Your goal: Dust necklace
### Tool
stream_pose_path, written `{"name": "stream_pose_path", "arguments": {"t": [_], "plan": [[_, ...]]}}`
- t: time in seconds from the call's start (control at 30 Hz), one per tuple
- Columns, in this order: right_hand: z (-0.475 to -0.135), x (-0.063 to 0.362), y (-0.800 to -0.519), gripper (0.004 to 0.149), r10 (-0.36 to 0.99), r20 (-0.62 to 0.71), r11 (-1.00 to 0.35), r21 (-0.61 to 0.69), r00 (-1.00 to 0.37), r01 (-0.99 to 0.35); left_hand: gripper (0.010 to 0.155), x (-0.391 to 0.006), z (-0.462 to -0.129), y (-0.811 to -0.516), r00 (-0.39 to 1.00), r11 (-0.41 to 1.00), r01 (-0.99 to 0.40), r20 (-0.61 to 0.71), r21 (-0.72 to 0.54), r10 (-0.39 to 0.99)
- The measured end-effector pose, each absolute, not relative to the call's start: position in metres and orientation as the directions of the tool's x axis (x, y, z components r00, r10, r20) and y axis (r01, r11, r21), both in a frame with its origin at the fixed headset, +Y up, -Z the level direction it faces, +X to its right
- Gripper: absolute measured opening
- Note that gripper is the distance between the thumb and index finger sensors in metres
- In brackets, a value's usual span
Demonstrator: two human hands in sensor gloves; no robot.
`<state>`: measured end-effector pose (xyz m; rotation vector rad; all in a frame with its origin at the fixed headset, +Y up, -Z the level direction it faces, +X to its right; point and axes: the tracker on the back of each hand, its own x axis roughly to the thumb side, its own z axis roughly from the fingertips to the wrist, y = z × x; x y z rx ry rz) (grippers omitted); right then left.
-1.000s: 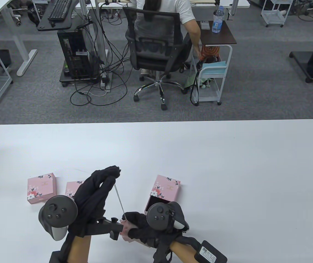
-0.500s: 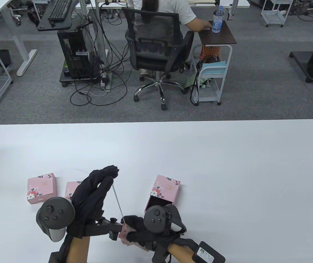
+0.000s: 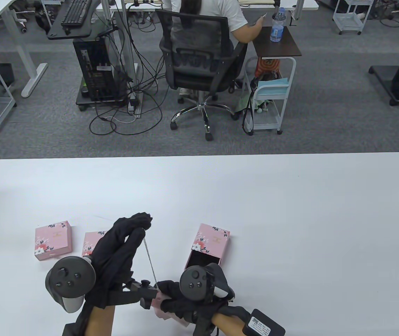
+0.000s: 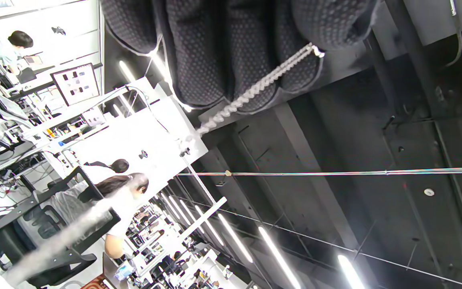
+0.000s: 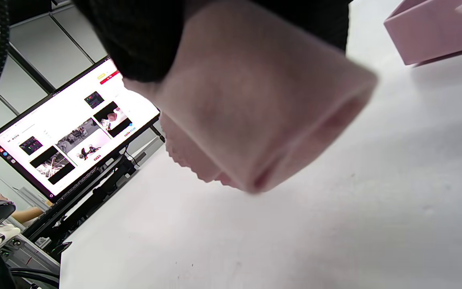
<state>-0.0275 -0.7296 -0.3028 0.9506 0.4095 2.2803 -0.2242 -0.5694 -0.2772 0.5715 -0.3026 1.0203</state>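
The right hand [image 3: 178, 297] had slid a little toward seven o'clock along the chain, so the wiping looked well underway, though how much remained I couldn't judge. It was closed around a folded pink cloth [image 5: 255, 108], pinching the lower end of the necklace [image 3: 149, 257] inside it. The left hand [image 3: 122, 252], raised above the desk [image 3: 290, 210], pinched the upper end at twelve o'clock, fingers pressed together, stretching the chain taut between both hands. An open pink box [image 3: 208, 246] sat at two o'clock.
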Motion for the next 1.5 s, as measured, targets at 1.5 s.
{"name": "stream_pose_path", "arguments": {"t": [1.5], "plan": [[-0.386,0.119,-0.73,0.053,0.278,-0.283,-0.883,0.302,-0.918,-0.36,0.042,-0.213,-0.281,-0.572,0.503,0.434,-0.864,0.49,0.255,0.712]]}}
